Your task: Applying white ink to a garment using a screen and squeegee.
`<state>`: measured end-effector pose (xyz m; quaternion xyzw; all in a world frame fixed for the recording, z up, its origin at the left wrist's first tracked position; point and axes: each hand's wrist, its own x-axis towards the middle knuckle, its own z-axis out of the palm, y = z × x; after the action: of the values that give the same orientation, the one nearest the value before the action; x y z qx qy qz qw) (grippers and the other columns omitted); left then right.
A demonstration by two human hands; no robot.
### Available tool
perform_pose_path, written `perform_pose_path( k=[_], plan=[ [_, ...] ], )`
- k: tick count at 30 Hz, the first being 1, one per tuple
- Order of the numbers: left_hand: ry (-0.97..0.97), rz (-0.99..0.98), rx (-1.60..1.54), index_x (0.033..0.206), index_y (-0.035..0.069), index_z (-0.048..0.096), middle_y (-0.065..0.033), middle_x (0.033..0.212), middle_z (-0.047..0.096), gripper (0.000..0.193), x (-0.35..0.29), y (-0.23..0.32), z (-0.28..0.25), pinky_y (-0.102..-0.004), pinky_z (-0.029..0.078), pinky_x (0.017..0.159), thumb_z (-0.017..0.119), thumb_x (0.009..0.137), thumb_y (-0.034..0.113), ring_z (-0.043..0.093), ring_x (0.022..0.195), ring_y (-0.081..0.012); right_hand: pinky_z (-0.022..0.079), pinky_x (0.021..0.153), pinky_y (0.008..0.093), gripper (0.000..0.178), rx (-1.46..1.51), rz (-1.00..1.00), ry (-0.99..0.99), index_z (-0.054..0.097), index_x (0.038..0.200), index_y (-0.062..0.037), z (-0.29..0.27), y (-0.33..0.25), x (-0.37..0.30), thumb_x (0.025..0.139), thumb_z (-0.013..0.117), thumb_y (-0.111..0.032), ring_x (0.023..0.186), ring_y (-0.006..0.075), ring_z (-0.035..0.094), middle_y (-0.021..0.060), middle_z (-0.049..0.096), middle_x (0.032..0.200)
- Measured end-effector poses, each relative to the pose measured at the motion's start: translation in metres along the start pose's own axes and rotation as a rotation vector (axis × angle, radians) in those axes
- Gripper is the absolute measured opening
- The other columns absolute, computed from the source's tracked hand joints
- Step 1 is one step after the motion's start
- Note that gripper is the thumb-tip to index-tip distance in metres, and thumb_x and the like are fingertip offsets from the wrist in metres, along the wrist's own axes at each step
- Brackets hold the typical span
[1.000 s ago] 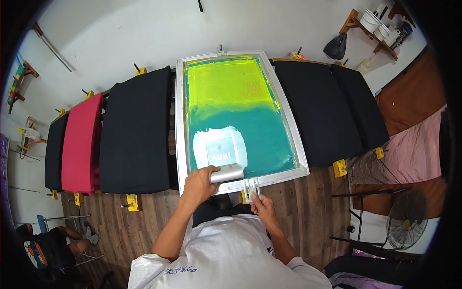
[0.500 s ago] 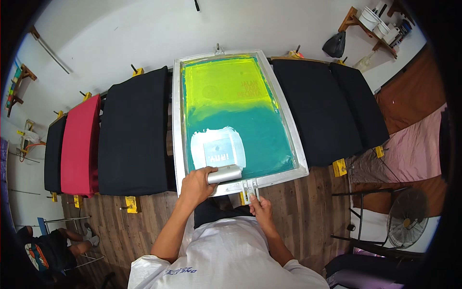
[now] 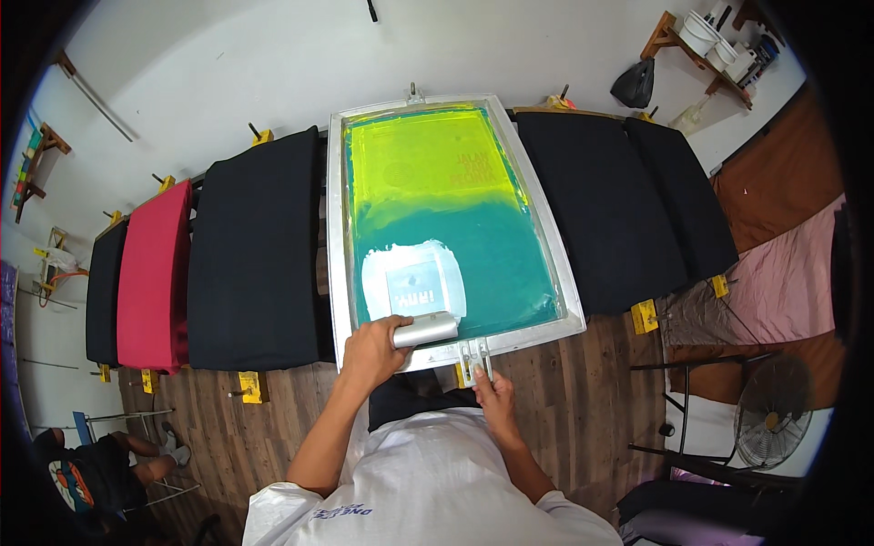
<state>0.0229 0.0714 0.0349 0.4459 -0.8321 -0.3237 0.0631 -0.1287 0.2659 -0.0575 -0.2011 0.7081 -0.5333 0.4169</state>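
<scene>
In front of me lies a screen printing frame (image 3: pixel 571 300) with a silver rim; its mesh is yellow-green at the far part and teal nearer. White ink (image 3: pixel 373 273) covers a patch around a small design at the near left of the mesh. My left hand (image 3: pixel 371 353) is closed round a silver squeegee (image 3: pixel 426 329) that rests at the near edge of this patch. At the near rim, my right hand (image 3: pixel 494 395) pinches the metal clamp bracket (image 3: pixel 474 362) fixed to the frame. The blade edge of the squeegee is hidden.
Black fabric-covered boards (image 3: pixel 255 246) stand on both sides, with a red one (image 3: pixel 153 278) at the left. Yellow brackets (image 3: pixel 253 387) stick out from their ends. A person (image 3: pixel 96 469) sits at the lower left. At the right stands a fan (image 3: pixel 772 414); a shelf (image 3: pixel 696 59) hangs above.
</scene>
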Motion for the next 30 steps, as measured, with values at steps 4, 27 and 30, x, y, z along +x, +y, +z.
perform_pose_path(
  k=[4,27,30],
  plan=[
    [0.002,0.002,-0.011,0.112,0.009,0.074,-0.0178,0.095,0.073,0.034,0.000,0.000,0.000,-0.0421,0.056,0.078,0.076,0.080,0.018,0.071,0.087,-0.0367,0.033,0.048,0.0226,0.046,0.001,0.006,0.003,0.059,0.074,-0.0057,0.000,0.001,0.000,0.099,0.059,-0.045,0.053,0.0037,0.043,-0.0040,0.049,0.060],
    [-0.011,0.009,0.001,0.112,0.010,0.074,-0.0175,0.095,0.073,0.034,0.001,-0.002,-0.001,-0.0415,0.056,0.078,0.076,0.079,0.017,0.071,0.087,-0.0360,0.033,0.049,0.0229,0.043,0.013,0.006,0.018,0.060,0.076,-0.0063,0.002,0.002,-0.002,0.100,0.059,-0.042,0.055,0.0038,0.042,-0.0045,0.049,0.063],
    [-0.010,0.011,-0.003,0.112,0.010,0.074,-0.0175,0.095,0.073,0.034,0.002,-0.003,-0.001,-0.0414,0.056,0.078,0.076,0.079,0.017,0.071,0.087,-0.0360,0.033,0.049,0.0231,0.043,0.023,0.016,0.021,0.060,0.076,-0.0064,0.003,0.003,-0.001,0.100,0.059,-0.043,0.055,0.0039,0.042,-0.0045,0.049,0.063]
  ],
)
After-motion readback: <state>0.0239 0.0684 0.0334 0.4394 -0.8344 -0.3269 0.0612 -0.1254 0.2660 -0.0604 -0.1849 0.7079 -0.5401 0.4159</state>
